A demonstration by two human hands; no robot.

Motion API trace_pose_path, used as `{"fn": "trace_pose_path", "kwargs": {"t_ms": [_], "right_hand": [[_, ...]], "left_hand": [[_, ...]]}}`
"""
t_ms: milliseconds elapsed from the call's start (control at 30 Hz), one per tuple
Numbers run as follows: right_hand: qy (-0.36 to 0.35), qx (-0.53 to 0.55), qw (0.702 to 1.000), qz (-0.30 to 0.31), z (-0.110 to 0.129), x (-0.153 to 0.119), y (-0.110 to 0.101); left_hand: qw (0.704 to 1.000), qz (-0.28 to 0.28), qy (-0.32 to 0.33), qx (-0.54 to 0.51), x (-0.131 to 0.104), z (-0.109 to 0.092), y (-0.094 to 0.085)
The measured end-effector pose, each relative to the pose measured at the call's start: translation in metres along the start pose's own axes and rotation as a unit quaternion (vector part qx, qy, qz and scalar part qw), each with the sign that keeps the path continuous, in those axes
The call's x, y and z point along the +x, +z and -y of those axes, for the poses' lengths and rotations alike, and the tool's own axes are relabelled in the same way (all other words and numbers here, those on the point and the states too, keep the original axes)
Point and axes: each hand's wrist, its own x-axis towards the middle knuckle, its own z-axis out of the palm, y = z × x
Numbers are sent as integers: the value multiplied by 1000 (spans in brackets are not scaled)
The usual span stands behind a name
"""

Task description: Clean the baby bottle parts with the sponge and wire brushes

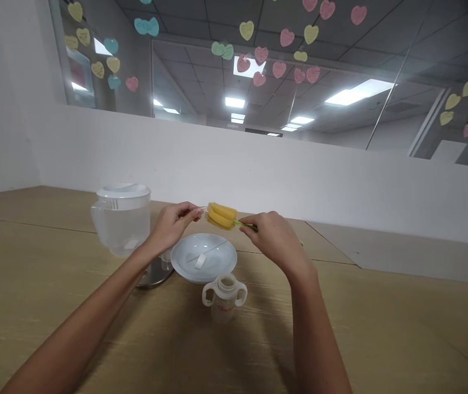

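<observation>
A yellow sponge brush head (221, 215) is held level in the air between my hands, above the far rim of a white bowl (180, 261). My right hand (273, 235) is closed on its green handle. The fingertips of my left hand (176, 221) pinch clear, thin material at the brush's left end. Inside the bowl lies a small white tag (201, 261) with a thin line beside it. In front of the bowl stands an open clear bottle (223, 307) with two white handles.
To the left, a clear lidded pitcher (129, 224) stands at the back edge of a round metal tray (155, 275), where a small clear glass (166, 259) is partly hidden. Behind the wooden table (381, 328) rise a white wall and a window with heart-shaped notes.
</observation>
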Motion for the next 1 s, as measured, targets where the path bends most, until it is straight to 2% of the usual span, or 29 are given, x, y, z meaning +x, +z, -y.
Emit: {"fn": "trace_pose_path", "kwargs": {"t_ms": [167, 333, 533, 767, 1000], "right_hand": [[17, -50, 999, 7, 4, 1, 3], [14, -83, 996, 18, 7, 4, 6], [13, -99, 995, 30, 8, 5, 7], [2, -133, 990, 37, 8, 5, 8], [-3, -143, 989, 39, 11, 6, 7]], "left_hand": [[999, 13, 23, 31, -2, -5, 0], [996, -2, 46, 75, -3, -6, 0], [995, -13, 61, 75, -3, 0, 3], [989, 1, 95, 112, -5, -6, 5], [982, -13, 107, 153, -5, -4, 3]]}}
